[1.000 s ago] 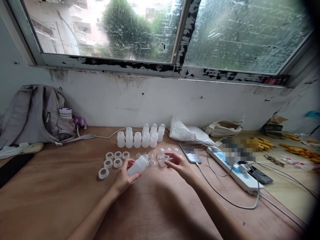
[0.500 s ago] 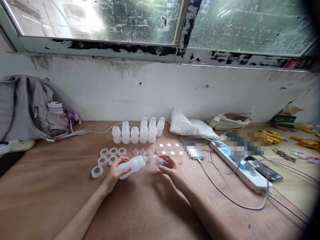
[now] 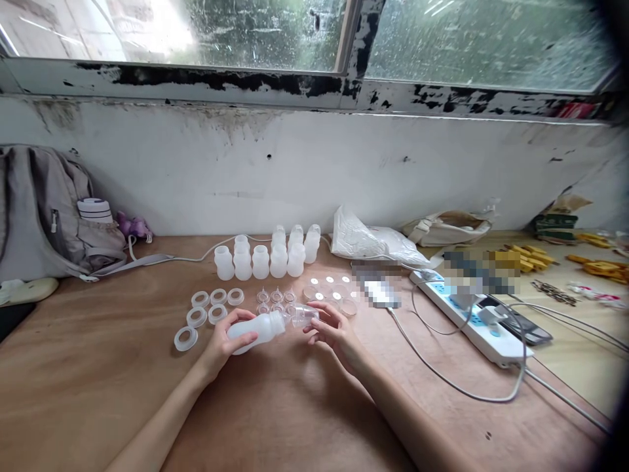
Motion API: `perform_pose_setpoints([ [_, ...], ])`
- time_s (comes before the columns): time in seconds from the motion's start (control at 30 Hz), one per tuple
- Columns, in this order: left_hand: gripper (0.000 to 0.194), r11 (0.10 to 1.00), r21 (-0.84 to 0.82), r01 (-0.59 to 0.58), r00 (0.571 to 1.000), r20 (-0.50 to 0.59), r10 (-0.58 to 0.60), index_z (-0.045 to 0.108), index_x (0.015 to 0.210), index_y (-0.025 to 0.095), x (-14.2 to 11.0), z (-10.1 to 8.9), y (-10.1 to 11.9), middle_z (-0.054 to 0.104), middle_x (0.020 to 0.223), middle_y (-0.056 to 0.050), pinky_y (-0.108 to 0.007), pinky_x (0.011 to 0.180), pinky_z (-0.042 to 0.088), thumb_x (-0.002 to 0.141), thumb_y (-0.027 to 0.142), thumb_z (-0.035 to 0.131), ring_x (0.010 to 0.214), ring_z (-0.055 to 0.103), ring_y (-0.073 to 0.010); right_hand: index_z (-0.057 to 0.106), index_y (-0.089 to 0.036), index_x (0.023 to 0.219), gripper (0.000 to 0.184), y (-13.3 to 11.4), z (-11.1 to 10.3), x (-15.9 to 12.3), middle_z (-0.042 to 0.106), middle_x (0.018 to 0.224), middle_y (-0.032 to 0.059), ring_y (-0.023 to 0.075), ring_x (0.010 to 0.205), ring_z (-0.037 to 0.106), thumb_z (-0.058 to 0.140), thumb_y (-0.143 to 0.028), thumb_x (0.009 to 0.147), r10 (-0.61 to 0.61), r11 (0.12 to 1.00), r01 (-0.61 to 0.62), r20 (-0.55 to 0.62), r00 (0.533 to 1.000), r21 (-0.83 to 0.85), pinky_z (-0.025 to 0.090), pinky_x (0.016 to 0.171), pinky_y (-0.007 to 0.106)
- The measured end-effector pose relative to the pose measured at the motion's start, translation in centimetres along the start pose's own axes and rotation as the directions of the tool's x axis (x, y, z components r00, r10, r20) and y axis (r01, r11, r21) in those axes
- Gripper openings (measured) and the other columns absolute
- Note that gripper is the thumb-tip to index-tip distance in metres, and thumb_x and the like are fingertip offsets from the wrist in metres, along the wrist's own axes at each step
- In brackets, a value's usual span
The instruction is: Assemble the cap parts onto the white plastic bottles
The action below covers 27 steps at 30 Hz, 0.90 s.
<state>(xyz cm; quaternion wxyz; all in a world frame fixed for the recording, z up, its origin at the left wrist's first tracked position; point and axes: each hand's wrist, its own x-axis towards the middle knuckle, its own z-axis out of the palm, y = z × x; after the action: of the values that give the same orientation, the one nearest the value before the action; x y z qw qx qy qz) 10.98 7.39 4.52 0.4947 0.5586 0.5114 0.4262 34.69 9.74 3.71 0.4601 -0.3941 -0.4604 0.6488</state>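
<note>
Frosted bottle (image 3: pixel 264 328) leans over the counter (image 3: pixel 98 380), left hand (image 3: pixel 219 344) fingers clamped round its body; right hand (image 3: pixel 341 334) fingers pinch the clear cap (image 3: pixel 301 316) at its mouth. Best keep both aligned, squeezing lightly.

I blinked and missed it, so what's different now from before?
The right hand has brought a clear cap left, up by the mouth of the bottle. The left hand kept hold of the bottle but tipped it flatter. The rings and standing bottles stayed put.
</note>
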Motion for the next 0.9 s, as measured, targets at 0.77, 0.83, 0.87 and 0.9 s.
perform_pose_setpoints([
  [0.77, 0.035, 0.977, 0.181, -0.112, 0.986, 0.143, 0.086, 0.055, 0.088, 0.017, -0.6, 1.0, -0.8, 0.056, 0.082, -0.002, -0.022, 0.059, 0.041, 0.060, 0.035, 0.066, 0.067, 0.051, -0.0140, 0.050, -0.016, 0.056, 0.044, 1.7, 0.5, -0.1, 0.052, 0.036, -0.0024, 0.0089, 0.030, 0.044, 0.048, -0.058, 0.072, 0.077, 0.902, -0.108, -0.090, 0.993, -0.418, 0.029, 0.033, 0.019],
  [0.83, 0.034, 0.976, 0.181, -0.120, 0.985, 0.147, 0.094, 0.055, 0.088, 0.017, -0.7, 1.1, -0.8, 0.056, 0.083, -0.002, -0.022, 0.059, 0.041, 0.061, 0.035, 0.066, 0.068, 0.051, -0.0140, 0.048, -0.017, 0.052, 0.046, 1.7, 0.4, -0.1, 0.048, 0.032, -0.0033, 0.0082, 0.028, 0.040, 0.046, -0.058, 0.073, 0.072, 0.885, -0.107, -0.093, 0.993, -0.453, 0.028, 0.032, 0.019],
  [0.87, 0.034, 0.976, 0.177, -0.123, 0.984, 0.148, 0.097, 0.055, 0.088, 0.017, -0.7, 1.1, -0.8, 0.057, 0.084, -0.002, -0.022, 0.059, 0.041, 0.061, 0.035, 0.066, 0.068, 0.052, -0.0142, 0.046, -0.018, 0.049, 0.047, 1.7, 0.4, -0.2, 0.045, 0.030, -0.0039, 0.0078, 0.027, 0.039, 0.045, -0.058, 0.074, 0.062, 0.876, -0.099, -0.093, 0.994, -0.472, 0.027, 0.033, 0.019],
  [0.9, 0.034, 0.977, 0.174, -0.126, 0.984, 0.146, 0.101, 0.055, 0.088, 0.017, -0.8, 1.1, -0.7, 0.057, 0.084, -0.002, -0.022, 0.059, 0.041, 0.061, 0.035, 0.066, 0.068, 0.052, -0.0144, 0.044, -0.018, 0.047, 0.049, 1.7, 0.4, -0.2, 0.042, 0.029, -0.0044, 0.0076, 0.027, 0.038, 0.045, -0.058, 0.074, 0.050, 0.867, -0.091, -0.095, 0.994, -0.490, 0.026, 0.033, 0.020],
])
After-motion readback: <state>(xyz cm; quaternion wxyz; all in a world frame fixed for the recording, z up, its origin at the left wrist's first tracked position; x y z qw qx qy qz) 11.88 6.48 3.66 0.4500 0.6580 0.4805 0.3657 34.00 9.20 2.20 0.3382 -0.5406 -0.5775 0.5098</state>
